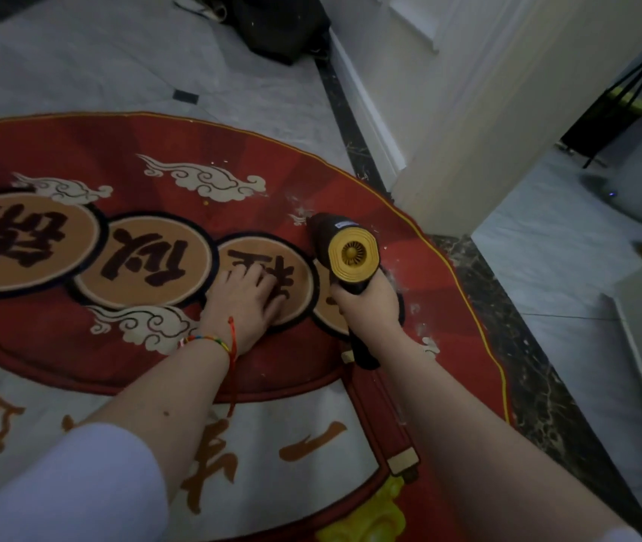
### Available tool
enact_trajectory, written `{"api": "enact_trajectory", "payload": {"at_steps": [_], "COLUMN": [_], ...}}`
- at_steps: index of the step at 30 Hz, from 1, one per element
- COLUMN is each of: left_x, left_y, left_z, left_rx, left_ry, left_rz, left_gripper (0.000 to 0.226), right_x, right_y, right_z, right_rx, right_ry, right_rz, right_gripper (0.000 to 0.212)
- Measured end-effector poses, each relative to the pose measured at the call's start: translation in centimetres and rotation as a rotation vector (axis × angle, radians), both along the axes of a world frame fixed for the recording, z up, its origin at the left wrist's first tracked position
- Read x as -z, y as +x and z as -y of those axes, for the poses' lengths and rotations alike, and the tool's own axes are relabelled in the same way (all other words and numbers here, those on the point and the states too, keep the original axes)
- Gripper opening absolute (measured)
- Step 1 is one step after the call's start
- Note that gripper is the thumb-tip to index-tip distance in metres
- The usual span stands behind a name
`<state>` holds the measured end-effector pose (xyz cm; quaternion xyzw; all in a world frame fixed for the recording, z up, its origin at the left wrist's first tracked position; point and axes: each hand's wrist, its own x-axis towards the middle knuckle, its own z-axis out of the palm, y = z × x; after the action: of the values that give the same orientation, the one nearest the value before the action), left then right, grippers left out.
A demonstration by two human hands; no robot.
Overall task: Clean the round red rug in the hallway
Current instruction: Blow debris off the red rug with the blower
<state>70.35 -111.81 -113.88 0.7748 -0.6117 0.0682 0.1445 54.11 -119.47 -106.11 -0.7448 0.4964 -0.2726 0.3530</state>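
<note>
The round red rug (123, 150) with cloud patterns and tan discs bearing dark characters covers the floor below me. My left hand (247, 303) rests flat on one tan disc, fingers spread, a coloured string bracelet on the wrist. My right hand (366, 303) grips the handle of a black handheld vacuum (344, 248) with a gold rear end; its nose points away from me onto the red pile. White crumbs and fluff (299, 213) lie on the rug just ahead of the nose and along the right edge.
A white door frame and wall corner (448, 131) stands close beyond the rug's right edge. A dark marble floor strip (507, 326) borders the rug. A black bag (280, 25) sits on the grey floor far ahead. A doorway opens at right.
</note>
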Motion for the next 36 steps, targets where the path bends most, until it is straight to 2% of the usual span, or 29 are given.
{"api": "enact_trajectory", "payload": {"at_steps": [4, 7, 12, 17, 20, 22, 25, 29, 31, 33, 36], "left_x": [0.9, 1.5, 1.5, 1.4, 1.3, 1.3, 1.1, 0.6, 0.4, 0.1, 0.1], "left_y": [1.8, 2.0, 2.0, 2.1, 2.2, 2.1, 1.8, 1.1, 0.8, 0.5, -0.2], "left_z": [0.6, 0.5, 0.4, 0.2, 0.1, 0.2, 0.2, 0.4, 0.2, -0.3, -2.2], "left_rx": [-0.084, -0.117, -0.128, -0.119, -0.111, -0.109, -0.139, -0.108, -0.056, -0.031, -0.021], "left_ry": [0.129, 0.138, 0.143, 0.126, 0.136, 0.141, 0.132, 0.109, 0.107, 0.096, 0.071], "left_rz": [-0.084, -0.151, -0.163, -0.172, -0.166, -0.16, -0.115, 0.108, 0.175, 0.161, 0.056], "left_gripper": [0.068, 0.076, 0.071, 0.075, 0.075, 0.073, 0.067, 0.039, 0.032, 0.031, 0.042], "right_x": [0.3, 0.4, 0.7, 0.8, 0.3, 0.2, 0.5, -0.2, -0.9, -1.2, -1.6], "right_y": [0.3, -0.8, -1.1, 1.1, 0.5, -1.3, -4.7, -5.4, -5.1, -5.8, -8.9], "right_z": [1.0, -0.5, -0.7, 1.3, -0.3, -2.1, -4.4, -3.7, -3.6, -4.4, -7.8], "right_rx": [0.024, -0.028, -0.059, -0.024, -0.028, -0.043, -0.074, -0.04, -0.037, -0.043, -0.041], "right_ry": [0.023, -0.007, -0.054, -0.082, -0.057, -0.047, -0.051, -0.018, 0.032, 0.06, 0.098], "right_rz": [-0.024, 0.077, 0.108, -0.011, 0.065, 0.091, 0.007, 0.002, 0.018, 0.038, 0.007], "right_gripper": [0.033, 0.036, 0.04, 0.026, 0.031, 0.034, 0.024, 0.018, 0.02, 0.018, 0.016]}}
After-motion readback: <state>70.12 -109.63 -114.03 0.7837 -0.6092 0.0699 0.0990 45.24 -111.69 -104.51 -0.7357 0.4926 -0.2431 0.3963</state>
